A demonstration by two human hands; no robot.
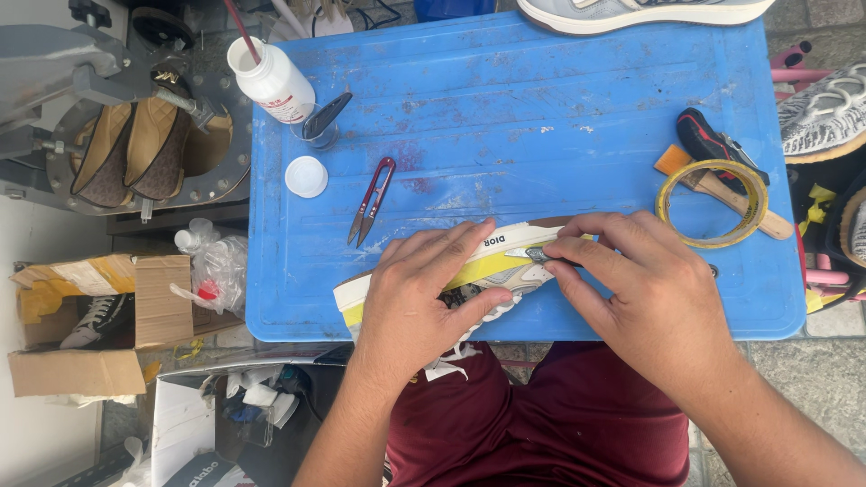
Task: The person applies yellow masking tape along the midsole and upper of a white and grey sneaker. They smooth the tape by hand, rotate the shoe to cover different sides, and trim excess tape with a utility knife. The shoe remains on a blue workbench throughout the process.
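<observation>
A white sneaker lies on its side at the near edge of the blue table, with a strip of yellow tape along its sole. My left hand presses down on the shoe's middle and holds it. My right hand pinches a small metal blade against the taped sole edge. Part of the shoe is hidden under both hands.
Red thread snips, a white glue bottle, a white cap and a small glass stand at the left of the table. A yellow tape roll, brush and black tool lie at right. Another sneaker rests at the far edge. Boxes sit on the floor at left.
</observation>
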